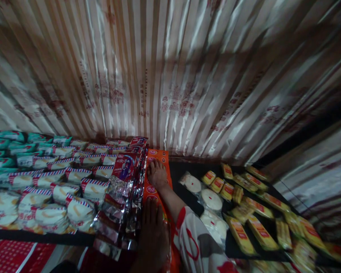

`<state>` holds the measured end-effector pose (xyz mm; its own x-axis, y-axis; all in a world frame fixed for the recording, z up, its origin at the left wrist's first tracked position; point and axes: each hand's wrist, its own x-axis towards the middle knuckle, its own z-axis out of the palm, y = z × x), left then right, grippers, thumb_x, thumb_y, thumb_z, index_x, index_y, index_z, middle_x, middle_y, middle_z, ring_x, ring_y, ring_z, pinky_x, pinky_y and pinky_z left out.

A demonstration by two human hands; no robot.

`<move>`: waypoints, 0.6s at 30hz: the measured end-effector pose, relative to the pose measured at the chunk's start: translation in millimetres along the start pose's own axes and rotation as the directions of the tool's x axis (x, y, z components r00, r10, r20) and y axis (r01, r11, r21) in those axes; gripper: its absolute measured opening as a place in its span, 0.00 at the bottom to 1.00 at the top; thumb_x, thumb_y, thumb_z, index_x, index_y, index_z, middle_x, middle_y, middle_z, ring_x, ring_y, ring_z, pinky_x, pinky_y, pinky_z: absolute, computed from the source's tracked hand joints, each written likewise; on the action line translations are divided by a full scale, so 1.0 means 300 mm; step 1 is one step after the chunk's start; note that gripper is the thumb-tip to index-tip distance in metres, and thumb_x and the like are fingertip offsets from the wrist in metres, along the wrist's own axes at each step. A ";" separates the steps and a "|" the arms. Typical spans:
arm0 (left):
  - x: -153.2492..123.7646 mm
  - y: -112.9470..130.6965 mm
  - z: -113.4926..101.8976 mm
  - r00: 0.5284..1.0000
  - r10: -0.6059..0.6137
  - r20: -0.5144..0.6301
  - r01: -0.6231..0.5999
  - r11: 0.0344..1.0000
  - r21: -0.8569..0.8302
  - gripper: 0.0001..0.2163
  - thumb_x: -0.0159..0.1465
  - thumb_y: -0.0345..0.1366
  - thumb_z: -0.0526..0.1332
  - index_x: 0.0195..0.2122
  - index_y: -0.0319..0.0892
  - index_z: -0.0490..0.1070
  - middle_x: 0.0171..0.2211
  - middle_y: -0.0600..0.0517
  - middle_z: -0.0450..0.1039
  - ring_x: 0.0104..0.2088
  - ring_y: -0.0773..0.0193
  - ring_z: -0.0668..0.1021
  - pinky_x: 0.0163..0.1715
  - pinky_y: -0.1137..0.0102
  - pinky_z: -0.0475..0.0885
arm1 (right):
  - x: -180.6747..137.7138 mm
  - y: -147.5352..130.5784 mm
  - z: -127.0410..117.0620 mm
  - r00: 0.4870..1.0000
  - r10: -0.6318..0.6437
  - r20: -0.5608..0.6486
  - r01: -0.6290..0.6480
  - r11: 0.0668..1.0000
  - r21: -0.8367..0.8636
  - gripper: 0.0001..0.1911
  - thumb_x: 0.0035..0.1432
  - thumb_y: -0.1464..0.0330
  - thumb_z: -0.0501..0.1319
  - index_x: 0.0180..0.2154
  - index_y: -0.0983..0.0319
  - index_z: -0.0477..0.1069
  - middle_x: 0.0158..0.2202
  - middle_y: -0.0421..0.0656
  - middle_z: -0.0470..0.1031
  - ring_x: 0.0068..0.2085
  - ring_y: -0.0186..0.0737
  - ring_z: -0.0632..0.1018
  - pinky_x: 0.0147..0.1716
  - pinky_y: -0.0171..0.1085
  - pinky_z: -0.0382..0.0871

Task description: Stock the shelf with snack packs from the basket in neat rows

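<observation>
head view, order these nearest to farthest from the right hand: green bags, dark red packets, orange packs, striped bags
1. Orange packs, directly under the right hand
2. Dark red packets, just left of the orange packs
3. Striped bags, left of the dark red packets
4. Green bags, at the far left

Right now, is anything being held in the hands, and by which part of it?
Nothing is visibly gripped: the right hand lies on the orange packaging towards its far end, the left hand on its nearer part.
</observation>
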<state>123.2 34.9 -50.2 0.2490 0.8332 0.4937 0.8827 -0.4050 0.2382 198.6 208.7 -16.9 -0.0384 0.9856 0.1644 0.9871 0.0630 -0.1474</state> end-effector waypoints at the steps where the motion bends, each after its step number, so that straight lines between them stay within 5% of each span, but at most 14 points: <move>1: 0.001 0.000 0.000 1.000 0.003 0.003 -0.003 1.000 0.003 0.23 0.61 0.33 0.53 0.58 0.34 0.58 0.60 0.40 0.56 0.62 0.49 0.55 0.55 0.54 0.62 | 0.004 -0.001 0.004 1.000 -0.008 0.013 0.008 1.000 0.003 0.23 0.62 0.63 0.43 0.56 0.60 0.60 0.61 0.48 0.57 0.61 0.51 0.54 0.53 0.48 0.48; 9: 0.008 0.005 -0.011 1.000 0.017 0.026 -0.017 1.000 -0.019 0.26 0.62 0.34 0.50 0.62 0.34 0.50 0.63 0.42 0.52 0.63 0.51 0.53 0.58 0.54 0.59 | 0.014 0.001 -0.008 0.991 0.003 0.135 0.000 1.000 -0.019 0.26 0.61 0.62 0.41 0.60 0.53 0.53 0.64 0.39 0.52 0.63 0.53 0.49 0.52 0.53 0.46; 18: 0.002 -0.002 0.000 0.999 0.027 0.032 -0.027 0.999 -0.022 0.23 0.62 0.35 0.50 0.59 0.34 0.57 0.60 0.41 0.58 0.62 0.50 0.56 0.56 0.53 0.61 | 0.019 0.011 -0.001 0.985 -0.004 0.174 0.009 1.000 -0.024 0.26 0.60 0.61 0.42 0.61 0.51 0.51 0.65 0.38 0.49 0.63 0.53 0.46 0.51 0.54 0.47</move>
<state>122.7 35.6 -50.1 0.2859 0.8336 0.4726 0.8668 -0.4352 0.2433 201.6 214.5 -16.0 -0.0690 0.9976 -0.0071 0.9902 0.0677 -0.1225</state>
